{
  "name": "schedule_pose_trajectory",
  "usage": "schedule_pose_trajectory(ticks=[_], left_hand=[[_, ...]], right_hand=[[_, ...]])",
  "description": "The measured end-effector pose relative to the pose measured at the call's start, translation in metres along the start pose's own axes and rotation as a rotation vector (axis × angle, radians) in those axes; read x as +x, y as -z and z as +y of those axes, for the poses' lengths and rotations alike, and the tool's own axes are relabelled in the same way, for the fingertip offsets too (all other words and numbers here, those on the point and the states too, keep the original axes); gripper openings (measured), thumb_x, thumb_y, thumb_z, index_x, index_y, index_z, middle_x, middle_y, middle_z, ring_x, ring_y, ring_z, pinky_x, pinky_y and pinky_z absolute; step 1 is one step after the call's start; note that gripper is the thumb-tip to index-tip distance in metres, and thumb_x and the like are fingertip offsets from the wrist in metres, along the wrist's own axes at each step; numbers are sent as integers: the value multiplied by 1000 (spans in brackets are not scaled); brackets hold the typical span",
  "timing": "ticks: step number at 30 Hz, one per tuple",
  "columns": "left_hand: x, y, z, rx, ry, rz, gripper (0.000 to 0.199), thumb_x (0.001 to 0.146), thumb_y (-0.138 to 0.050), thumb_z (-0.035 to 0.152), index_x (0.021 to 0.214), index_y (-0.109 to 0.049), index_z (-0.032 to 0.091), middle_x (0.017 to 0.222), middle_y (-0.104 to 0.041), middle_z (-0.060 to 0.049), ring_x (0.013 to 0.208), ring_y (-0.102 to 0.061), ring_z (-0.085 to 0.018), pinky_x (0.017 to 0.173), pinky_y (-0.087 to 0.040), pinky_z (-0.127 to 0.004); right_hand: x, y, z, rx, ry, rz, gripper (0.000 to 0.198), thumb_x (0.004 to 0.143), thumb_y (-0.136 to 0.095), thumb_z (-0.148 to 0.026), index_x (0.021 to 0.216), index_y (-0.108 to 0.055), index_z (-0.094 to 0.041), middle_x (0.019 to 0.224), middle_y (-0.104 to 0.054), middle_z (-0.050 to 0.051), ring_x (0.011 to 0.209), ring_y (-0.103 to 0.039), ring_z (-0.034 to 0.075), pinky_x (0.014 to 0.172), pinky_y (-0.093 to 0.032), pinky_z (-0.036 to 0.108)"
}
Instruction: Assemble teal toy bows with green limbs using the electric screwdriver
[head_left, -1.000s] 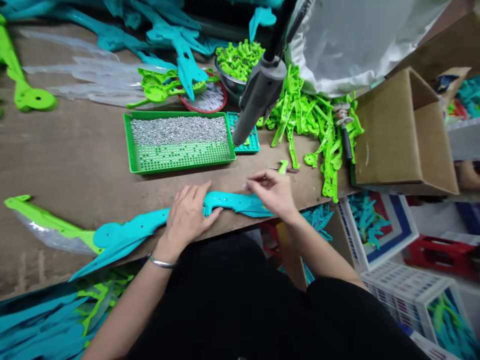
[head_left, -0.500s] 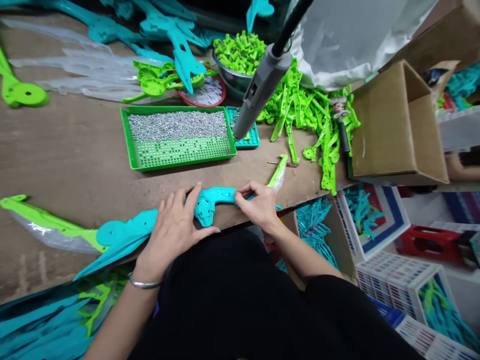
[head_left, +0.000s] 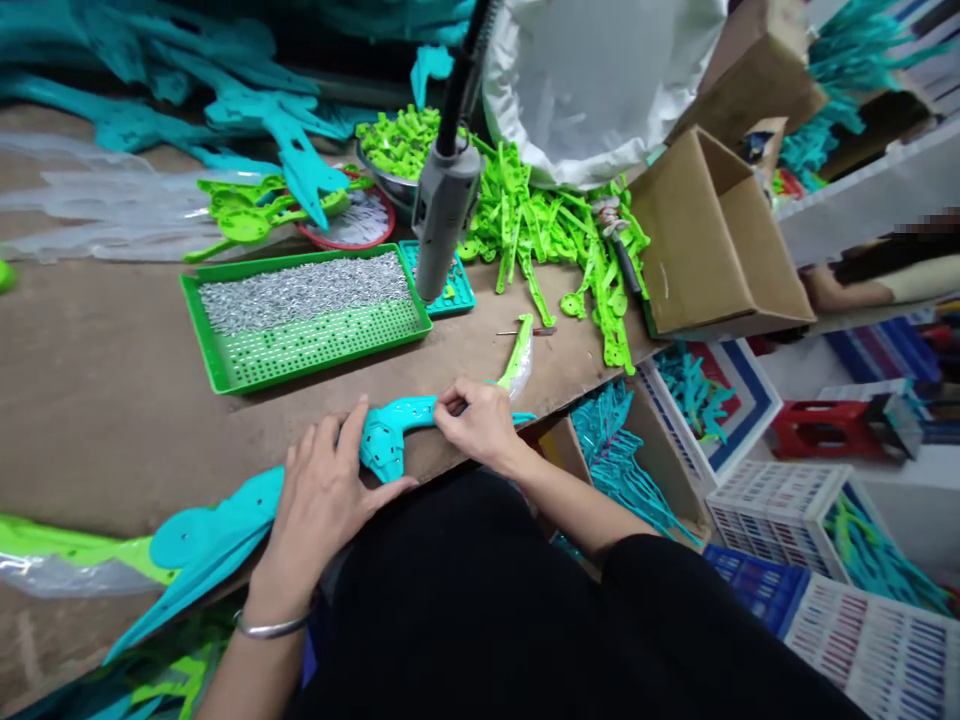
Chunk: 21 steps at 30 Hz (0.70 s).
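Observation:
A long turquoise plastic assembly (head_left: 381,440), shaped like a toy animal's body with a head, lies along the table's front edge. Green limbs with clear film-like pieces extend from it at both ends. My left hand (head_left: 322,500) lies across its middle, fingers over the far side and thumb along the near side, holding it against the table. My right hand (head_left: 480,420) is closed in a pinch over the slim turquoise section beyond the head. Whatever sits between those fingertips is too small or hidden to make out. A grey powered screwdriver (head_left: 448,210) hangs above the table, apart from both hands.
Behind the hands stands a green perforated tray (head_left: 322,365) of small metal screws, beside a small turquoise tray (head_left: 463,302). Loose green parts (head_left: 525,225) are heaped near an open carton (head_left: 690,240). A thin screwdriver (head_left: 541,331) lies by the green limb. Crates (head_left: 780,500) stand at right.
The view has turned, so the table's contents sit further left in it. Both hands keep nearly the same places on the turquoise assembly, the right one still pinched.

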<state>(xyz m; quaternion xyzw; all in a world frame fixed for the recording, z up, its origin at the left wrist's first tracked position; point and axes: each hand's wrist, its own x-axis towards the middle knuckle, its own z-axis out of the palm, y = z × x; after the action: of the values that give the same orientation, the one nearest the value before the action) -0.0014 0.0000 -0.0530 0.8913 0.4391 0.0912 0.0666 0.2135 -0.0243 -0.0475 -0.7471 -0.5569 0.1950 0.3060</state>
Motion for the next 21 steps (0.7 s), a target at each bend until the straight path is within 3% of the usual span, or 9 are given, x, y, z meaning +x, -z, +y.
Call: schedule_pose_trajectory(ticks=[4,8,10,11,13,15,18,21], left_hand=[[1,1,1,37,-9,-8,101,78,-61,73,151,-31,11,113,-57,-17,102,-55,-35,82,-45,-43],[2,6,8,137,-15,-34,92,83,-55,70,151,-33,12,114,-58,-17,103,-54,-36,80,-44,-44],[3,8,9,156,-25,-39,87,86,-51,68,151,-34,13,112,-58,-17,103,-54,-36,80,-44,-43],[4,9,9,159,-29,-45,86,87,-50,68,152,-34,13,111,-57,-16,102,-55,-36,80,-44,-43],[7,14,9,157,-34,-70,85,88,-47,67,153,-32,13,109,-57,-16,99,-56,-35,80,-44,-42],[12,21,8,151,-38,-106,84,89,-45,66,153,-32,14,111,-56,-16,95,-58,-33,78,-45,-41],[20,33,8,157,-36,-166,78,90,-43,65,153,-33,20,114,-55,-15,90,-60,-31,73,-45,-39],[23,40,7,166,-13,-218,76,90,-43,65,153,-34,25,108,-56,-12,80,-60,-28,68,-44,-38]], right_hand=[[-1,1,-2,-164,88,-84,12,82,-62,-19,76,-73,-18,81,-76,6,75,-69,19,71,-49,29],[13,20,10,-44,215,-218,12,86,-66,-27,86,-76,-19,84,-76,4,76,-68,15,72,-49,26],[39,47,33,45,232,-136,19,89,-64,-34,95,-75,-19,89,-76,3,77,-68,15,73,-51,26],[57,65,50,32,214,-10,20,92,-60,-33,99,-74,-20,94,-76,4,82,-68,16,76,-52,28],[100,106,94,-81,136,262,23,95,-51,-26,105,-71,-20,105,-74,7,95,-67,19,87,-52,35],[146,145,141,-241,-9,441,24,94,-49,-18,109,-68,-17,115,-70,14,109,-63,25,98,-46,43],[199,185,198,-446,-318,510,29,94,-48,-14,119,-61,-7,130,-58,27,125,-53,31,104,-37,51],[223,198,227,-507,-493,478,31,96,-46,-18,119,-56,0,136,-49,34,130,-47,31,102,-33,50]])
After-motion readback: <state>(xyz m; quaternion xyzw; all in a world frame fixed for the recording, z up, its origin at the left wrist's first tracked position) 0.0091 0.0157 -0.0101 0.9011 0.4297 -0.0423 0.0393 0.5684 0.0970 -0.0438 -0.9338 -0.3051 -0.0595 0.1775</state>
